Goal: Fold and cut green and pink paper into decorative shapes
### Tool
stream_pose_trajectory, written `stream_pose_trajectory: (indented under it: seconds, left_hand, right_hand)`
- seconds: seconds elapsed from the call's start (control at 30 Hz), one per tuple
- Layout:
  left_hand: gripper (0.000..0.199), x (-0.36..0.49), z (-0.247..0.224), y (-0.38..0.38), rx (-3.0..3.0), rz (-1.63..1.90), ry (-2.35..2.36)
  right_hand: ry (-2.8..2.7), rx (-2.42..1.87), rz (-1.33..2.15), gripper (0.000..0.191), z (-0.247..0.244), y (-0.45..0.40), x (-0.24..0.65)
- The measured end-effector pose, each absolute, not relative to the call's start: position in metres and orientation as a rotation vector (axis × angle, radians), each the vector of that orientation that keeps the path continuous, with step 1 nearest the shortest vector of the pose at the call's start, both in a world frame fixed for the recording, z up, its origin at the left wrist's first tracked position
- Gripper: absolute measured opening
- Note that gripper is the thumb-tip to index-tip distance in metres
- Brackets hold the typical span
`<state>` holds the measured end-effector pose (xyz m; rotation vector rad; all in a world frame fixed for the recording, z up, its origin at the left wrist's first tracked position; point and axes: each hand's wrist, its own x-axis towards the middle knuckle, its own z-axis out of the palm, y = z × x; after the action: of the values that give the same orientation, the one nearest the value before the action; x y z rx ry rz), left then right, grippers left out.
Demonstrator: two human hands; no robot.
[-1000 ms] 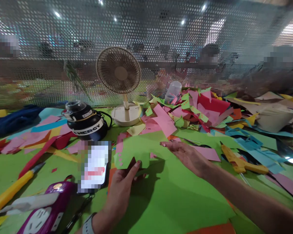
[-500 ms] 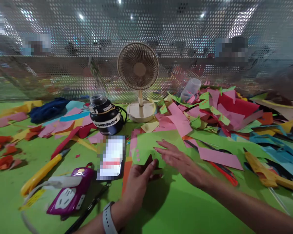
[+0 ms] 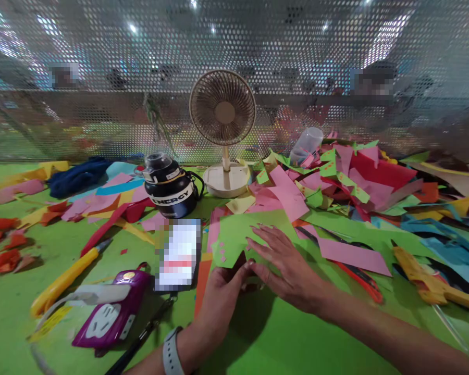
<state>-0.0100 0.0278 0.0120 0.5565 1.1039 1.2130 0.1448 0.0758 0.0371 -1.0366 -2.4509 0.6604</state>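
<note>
The left hand [image 3: 222,297], with a pale band [image 3: 171,351] at its wrist, pinches a small green card [image 3: 231,253] between thumb and fingers; pink bits sit on the card's left part. The right hand [image 3: 287,265] is just beside it, fingers spread and palm down, its thumb close to the left thumb; whether they touch, I cannot tell. The card is above the green table [image 3: 19,297], near the middle. To its left lie a phone [image 3: 177,255] and a purple power strip [image 3: 111,312]; to its right, a pink strip [image 3: 354,255] and a yellow glue gun [image 3: 418,273]. Farther back stand a black bottle [image 3: 172,187] and a fan [image 3: 223,109], with a heap of paper scraps [image 3: 367,172] to the right.
</note>
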Motion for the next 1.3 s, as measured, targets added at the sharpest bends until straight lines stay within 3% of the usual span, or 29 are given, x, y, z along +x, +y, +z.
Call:
stream_pose_trajectory:
  seconds: [0.23,0.33,0.73,0.93,1.3]
  left_hand:
    - [0.037,-0.01,0.01,0.025,0.593,1.134,1.179]
    - [0.037,-0.011,0.01,0.024,0.653,1.106,1.178]
    - [0.03,-0.014,0.008,0.023,0.756,1.035,1.237]
    - [0.024,-0.014,0.01,0.022,0.775,1.063,1.247]
    - [0.018,-0.015,0.008,0.023,0.805,1.106,1.228]
  right_hand:
    - [-1.78,-1.138,1.504,0.031,0.039,0.09,0.146]
    - [-1.596,-1.177,1.673,0.027,0.04,0.091,0.144]
    - [-1.749,-1.197,1.588,0.014,0.044,0.101,0.147]
    - [-2.002,-1.127,1.358,0.014,0.048,0.103,0.156]
    - [-2.063,-1.069,1.32,0.014,0.05,0.107,0.157]
